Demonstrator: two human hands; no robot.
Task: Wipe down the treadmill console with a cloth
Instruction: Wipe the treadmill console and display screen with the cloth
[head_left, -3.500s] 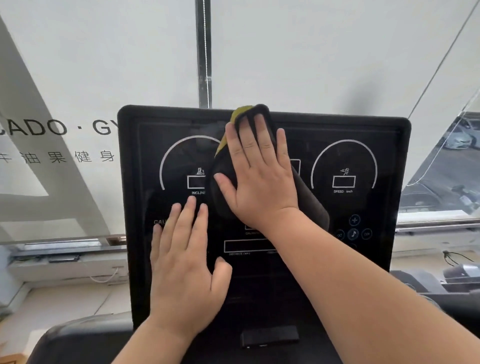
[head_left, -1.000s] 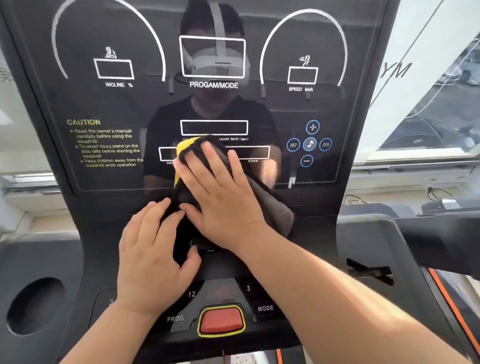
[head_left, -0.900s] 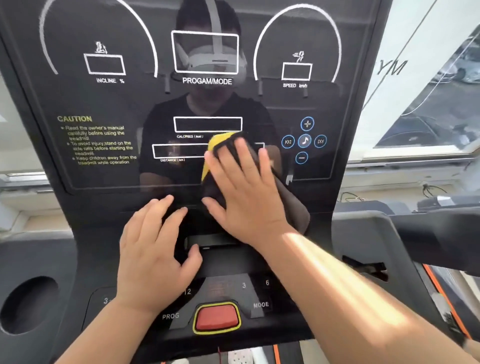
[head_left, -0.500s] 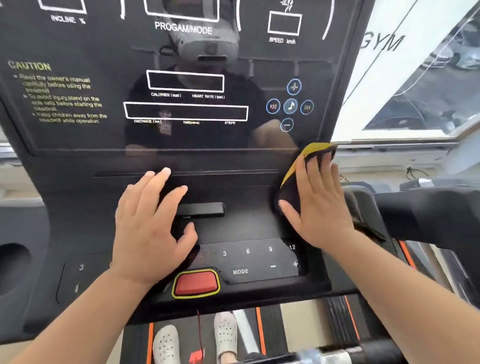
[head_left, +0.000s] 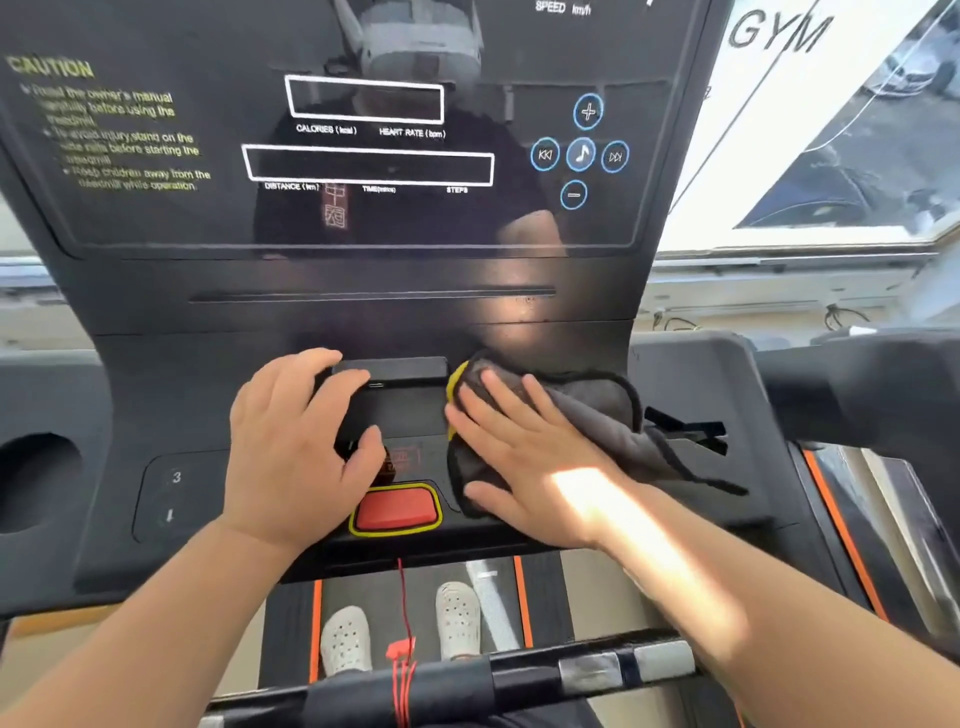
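The black treadmill console fills the view, its glossy display panel above and a sloped button panel below. A dark grey cloth with a yellow edge lies on the right part of the button panel. My right hand presses flat on the cloth with straight, spread fingers. My left hand rests flat on the panel's left part, fingertips at a small black bar, thumb near the red stop button.
A cup-holder hole is at the left. Black handrails extend on the right. A handlebar crosses the bottom, with a red safety cord hanging. White shoes stand on the belt below. Windows lie behind.
The view has dropped from the display to the button panel. My right hand slid the cloth from the console's right edge down and left onto the button panel. My left hand stayed near the black bar.
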